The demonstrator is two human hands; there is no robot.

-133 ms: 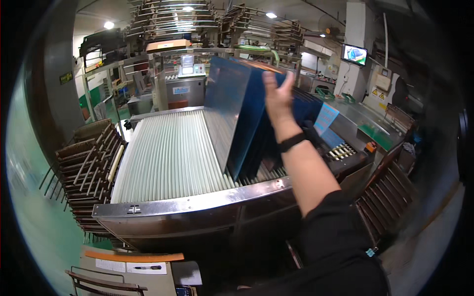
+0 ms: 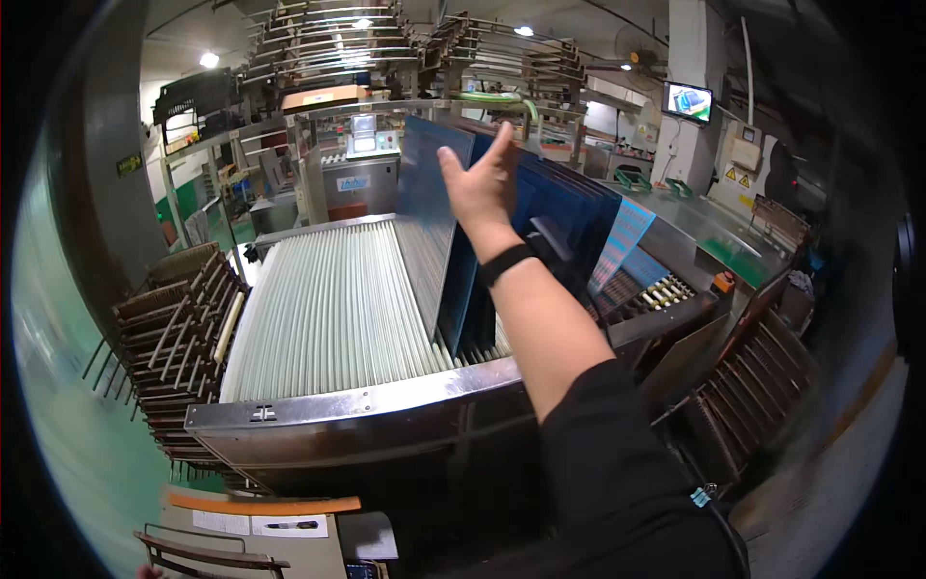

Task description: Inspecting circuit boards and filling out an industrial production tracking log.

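A stack of upright dark-blue rectangular panels (image 2: 564, 217) was seen leaning on the long ribbed steel roller conveyor (image 2: 333, 304), at its right side. The front panel (image 2: 429, 207) was touched by 1 right hand (image 2: 479, 185), spread wide and flat. Left of the conveyor stood 1 dark slotted rack (image 2: 174, 328); right of it, another rack (image 2: 748, 386). 1 wall screen (image 2: 688, 100) glowed behind.

Green floor (image 2: 68, 425), ceiling lamps (image 2: 209, 59), wall screen (image 2: 688, 100), wall fan (image 2: 637, 43), rack stacks (image 2: 328, 39) overhead.
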